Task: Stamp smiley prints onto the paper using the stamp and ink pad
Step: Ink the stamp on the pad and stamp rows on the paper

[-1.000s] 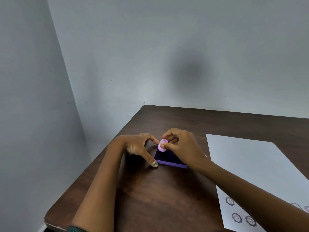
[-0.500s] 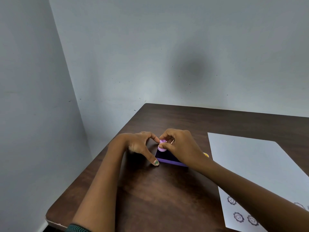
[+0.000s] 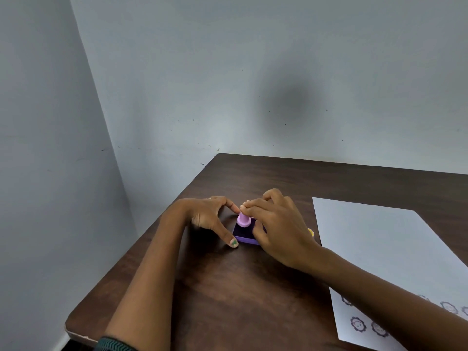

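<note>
My right hand [image 3: 281,229] pinched the stamp [image 3: 243,220] upright on the ink pad [image 3: 245,235], the paper [image 3: 385,252] off to its right; left hand [image 3: 210,216] braced the pad.

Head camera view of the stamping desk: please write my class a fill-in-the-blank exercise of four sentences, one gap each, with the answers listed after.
1. The right hand pinches the top of the pink stamp, whose base rests on the ______.
2. The left hand steadies the purple ink pad; its thumbnail is painted ______.
3. The white paper lies to the ______ of the ink pad.
4. The smiley prints sit near the paper's ______ edge, closest to the person.

Answers: ink pad; green; right; near
</note>
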### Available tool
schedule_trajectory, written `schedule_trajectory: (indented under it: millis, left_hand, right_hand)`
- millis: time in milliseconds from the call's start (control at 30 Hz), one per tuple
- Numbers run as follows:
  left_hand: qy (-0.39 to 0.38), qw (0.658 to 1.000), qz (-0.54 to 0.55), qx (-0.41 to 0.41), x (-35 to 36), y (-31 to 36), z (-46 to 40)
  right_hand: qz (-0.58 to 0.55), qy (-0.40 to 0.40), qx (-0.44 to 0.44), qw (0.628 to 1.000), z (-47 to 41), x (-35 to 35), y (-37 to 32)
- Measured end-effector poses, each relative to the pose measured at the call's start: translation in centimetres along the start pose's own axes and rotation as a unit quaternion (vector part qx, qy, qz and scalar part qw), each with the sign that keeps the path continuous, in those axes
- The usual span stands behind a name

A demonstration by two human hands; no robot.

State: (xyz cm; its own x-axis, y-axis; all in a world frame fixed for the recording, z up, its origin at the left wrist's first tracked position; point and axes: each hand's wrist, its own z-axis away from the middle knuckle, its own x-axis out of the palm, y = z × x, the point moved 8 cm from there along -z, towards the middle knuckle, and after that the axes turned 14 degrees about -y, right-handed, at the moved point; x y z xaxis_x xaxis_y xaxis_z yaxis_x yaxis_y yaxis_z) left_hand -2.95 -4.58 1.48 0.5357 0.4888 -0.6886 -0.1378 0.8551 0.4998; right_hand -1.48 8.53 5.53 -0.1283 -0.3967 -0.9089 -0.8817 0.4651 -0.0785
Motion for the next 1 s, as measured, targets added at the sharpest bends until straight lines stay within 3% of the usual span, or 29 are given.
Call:
schedule_trajectory:
  millis: [367, 700, 1000]
  left_hand:
    - [0.001, 1.0, 0.005, -0.003, 0.0, 0.0, 0.2]
    - [0.001, 1.0, -0.001, -0.004, 0.0, 0.2, 0.2]
    - [0.004, 1.0, -0.008, -0.002, 0.0, 0.3, 0.3]
  right_hand:
    - [0.005, -0.016, 0.018, 1.0, 0.2, 0.2, 0.4]
    - [-0.062, -0.061, 0.027, 0.996, 0.6, 0.7, 0.8]
    - [-0.072, -0.051, 0.024, 0.996, 0.2, 0.9, 0.7]
